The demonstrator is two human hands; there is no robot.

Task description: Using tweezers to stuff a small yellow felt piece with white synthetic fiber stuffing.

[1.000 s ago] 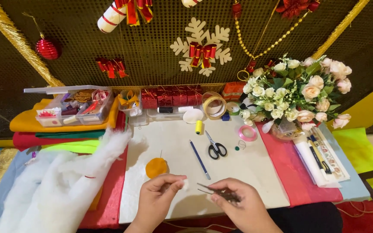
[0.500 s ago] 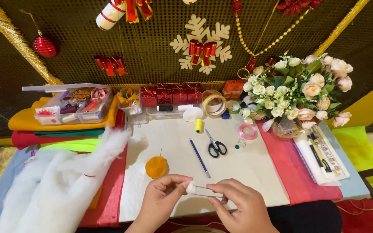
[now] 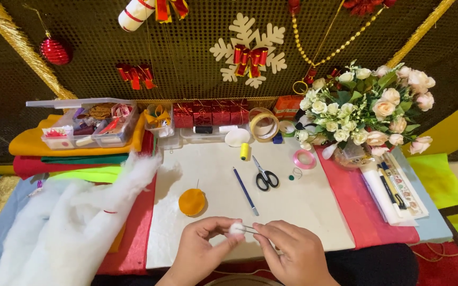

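At the near edge of the white mat (image 3: 314, 212), the left hand (image 3: 205, 251) pinches a small stuffing tuft (image 3: 236, 229) while the right hand (image 3: 290, 251), fingers closed on tweezers (image 3: 251, 229), looks mid-shaping it; steady gripping seems needed next.

1. The left hand (image 3: 205, 253) sits slightly lower and nearer the front edge of the worktop (image 3: 303, 212) than a second ago; its fingertips now pinch a small white ball of stuffing (image 3: 236, 229), more rounded and compact than the loose tuft seen earlier.
2. The right hand (image 3: 292, 254) has shifted left toward the left hand. One second ago it held the thin metal tool (image 3: 251, 229) angled away from the stuffing; now the tool's tip meets the white ball.
3. Half a second ago the white piece looked elongated between both hands; now it reads as a small round wad.
4. The view has tilted marginally; hands appear closer together.
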